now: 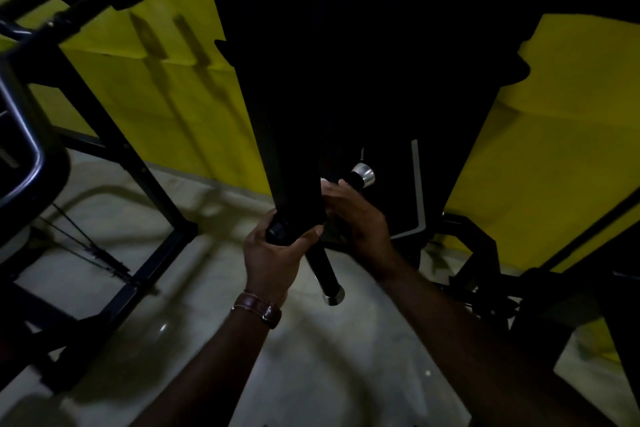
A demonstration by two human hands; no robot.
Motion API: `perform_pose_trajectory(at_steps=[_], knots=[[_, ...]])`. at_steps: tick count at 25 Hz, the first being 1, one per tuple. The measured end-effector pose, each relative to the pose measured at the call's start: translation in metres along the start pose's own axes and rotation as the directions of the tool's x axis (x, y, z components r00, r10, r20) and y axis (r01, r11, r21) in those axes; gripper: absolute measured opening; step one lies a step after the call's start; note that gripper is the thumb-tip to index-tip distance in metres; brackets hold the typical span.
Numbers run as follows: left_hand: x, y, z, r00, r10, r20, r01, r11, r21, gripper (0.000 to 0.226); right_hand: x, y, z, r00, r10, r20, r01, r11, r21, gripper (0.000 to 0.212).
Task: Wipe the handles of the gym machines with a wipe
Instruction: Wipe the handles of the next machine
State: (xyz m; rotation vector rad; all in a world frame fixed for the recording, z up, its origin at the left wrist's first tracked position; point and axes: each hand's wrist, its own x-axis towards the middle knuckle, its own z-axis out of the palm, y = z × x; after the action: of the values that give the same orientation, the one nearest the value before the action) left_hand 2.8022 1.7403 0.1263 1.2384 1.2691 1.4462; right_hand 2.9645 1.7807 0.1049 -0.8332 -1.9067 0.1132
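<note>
**Head view: two hands on a dark machine's handles, wipe not visible**

Head camera, centre of the frame: the left hand (pixel 273 253) has its grip closed around the top of a black cylindrical handle with a silver end cap (pixel 323 272), thumb on one side and fingers wrapped out of sight behind it. That handle slants down toward the lower middle of the frame. Just to the right, the right hand (pixel 356 215) reaches toward a second black handle with a shiny silver cap (pixel 360 177); its fingers look mostly extended and touch or nearly touch the bar, but the light is too dim to say whether they curl round it. No wipe can be made out in either hand; it may be hidden under a palm, or lost in the dark.

A brown leather watch strap (pixel 258 308) sits on the left wrist. Both handles belong to a tall black machine column (pixel 346 62) filling the upper centre. Behind it is a yellow wall (pixel 138 80), and below, a pale polished floor (pixel 329 374). At the left edge stands another black steel frame (pixel 114 135) with a blurred roller pad at the upper left.

Judging by the pose, the step in hand is working the handles of this machine. The next move likely calls for keeping the lower handle steady while rubbing along the full length of the upper one, cap included.
</note>
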Motion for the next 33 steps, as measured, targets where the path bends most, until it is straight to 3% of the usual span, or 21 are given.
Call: perform_pose_trajectory(at_steps=[2, 5, 6, 9, 10, 12, 13, 15, 17, 18, 19, 20, 21, 23, 24, 25, 26, 29, 30, 31, 33], knots=[[-0.001, 0.002, 0.000, 1.000, -0.005, 0.004, 0.005, 1.000, -0.026, 0.041, 0.018, 0.028, -0.023, 0.999, -0.025, 0.041, 0.030, 0.989, -0.144, 0.042], [-0.005, 0.003, 0.000, 1.000, 0.006, 0.008, -0.006, 0.999, -0.043, 0.041, 0.036, 0.057, -0.038, 0.988, 0.135, -0.080, -0.153, 0.944, -0.294, 0.037], [-0.005, 0.003, -0.001, 1.000, 0.004, 0.002, -0.004, 0.999, -0.046, 0.041, 0.035, 0.055, -0.034, 0.988, 0.148, -0.032, -0.151, 0.944, -0.294, 0.038], [-0.007, 0.004, -0.001, 1.000, -0.002, -0.006, 0.001, 0.999, -0.045, 0.041, 0.027, 0.052, -0.031, 0.981, 0.015, 0.193, 0.037, 0.964, -0.264, 0.034], [-0.008, 0.007, 0.000, 1.000, 0.005, -0.002, -0.006, 0.999, -0.051, 0.039, 0.034, 0.051, -0.037, 0.979, 0.065, 0.196, -0.019, 0.973, -0.228, 0.027], [-0.009, 0.010, 0.004, 1.000, 0.011, 0.012, -0.011, 0.998, -0.060, 0.036, 0.055, 0.042, -0.042, 0.928, 0.335, 0.162, -0.317, 0.940, -0.129, 0.017], [-0.009, 0.011, 0.005, 1.000, 0.013, 0.017, -0.012, 0.998, -0.060, 0.036, 0.064, 0.037, -0.042, 0.861, 0.489, 0.142, -0.489, 0.871, -0.035, 0.021], [-0.010, 0.012, 0.007, 1.000, 0.010, 0.010, -0.010, 0.998, -0.060, 0.036, 0.066, 0.027, -0.037, 0.640, 0.761, 0.106, -0.757, 0.601, 0.255, 0.030], [-0.011, 0.012, 0.006, 1.000, 0.007, -0.016, -0.009, 0.998, -0.066, 0.037, 0.056, 0.017, -0.029, 0.378, 0.922, 0.080, -0.769, 0.265, 0.581, 0.033], [-0.011, 0.011, 0.005, 1.000, 0.008, -0.029, -0.010, 0.998, -0.068, 0.038, 0.049, 0.011, -0.023, 0.291, 0.955, 0.051, -0.706, 0.179, 0.685, 0.032], [-0.012, 0.012, 0.005, 0.999, 0.009, -0.034, -0.012, 0.998, -0.067, 0.038, 0.041, 0.004, -0.017, 0.247, 0.969, -0.019, -0.668, 0.184, 0.721, 0.030], [-0.012, 0.012, 0.004, 0.999, 0.011, -0.031, -0.013, 0.998, -0.059, 0.038, 0.034, -0.003, -0.011, 0.259, 0.956, -0.135, -0.668, 0.278, 0.690, 0.027], [-0.012, 0.013, 0.005, 1.000, 0.014, -0.024, -0.015, 0.999, -0.046, 0.039, 0.028, -0.009, -0.005, 0.334, 0.902, -0.275, -0.679, 0.432, 0.593, 0.026], [-0.012, 0.014, 0.005, 1.000, 0.019, -0.013, -0.019, 0.999, -0.035, 0.039, 0.023, -0.011, 0.003, 0.635, 0.639, -0.435, -0.592, 0.764, 0.258, 0.022], [-0.012, 0.014, 0.005, 1.000, 0.018, -0.016, -0.019, 0.999, -0.042, 0.039, 0.022, -0.006, 0.007, 0.799, 0.444, -0.406, -0.466, 0.883, 0.048, 0.018], [-0.013, 0.014, 0.006, 1.000, 0.015, -0.022, -0.016, 0.999, -0.047, 0.038, 0.022, 0.000, 0.010, 0.895, 0.287, -0.340, -0.341, 0.933, -0.111, 0.024], [-0.013, 0.014, 0.006, 1.000, 0.012, -0.029, -0.013, 0.999, -0.045, 0.038, 0.020, 0.003, 0.014, 0.941, 0.205, -0.268, -0.249, 0.958, -0.141, 0.036], [-0.013, 0.013, 0.005, 0.999, 0.006, -0.037, -0.007, 1.000, -0.028, 0.040, 0.005, 0.006, 0.009, 0.998, 0.015, -0.058, -0.009, 0.994, 0.105, 0.062], [-0.013, 0.013, 0.004, 0.999, 0.002, -0.038, -0.003, 1.000, -0.026, 0.042, 0.000, 0.011, 0.000, 0.999, -0.045, -0.002, 0.045, 0.994, 0.098, 0.065], [-0.012, 0.013, 0.005, 0.999, 0.001, -0.042, -0.002, 1.000, -0.026, 0.044, 0.001, 0.021, -0.011, 0.997, -0.076, 0.020, 0.074, 0.996, 0.052, 0.059], [-0.012, 0.014, 0.007, 0.999, 0.000, -0.043, -0.001, 1.000, -0.028, 0.045, 0.012, 0.040, -0.030, 0.994, -0.041, -0.102, 0.023, 0.984, -0.178, 0.034]])
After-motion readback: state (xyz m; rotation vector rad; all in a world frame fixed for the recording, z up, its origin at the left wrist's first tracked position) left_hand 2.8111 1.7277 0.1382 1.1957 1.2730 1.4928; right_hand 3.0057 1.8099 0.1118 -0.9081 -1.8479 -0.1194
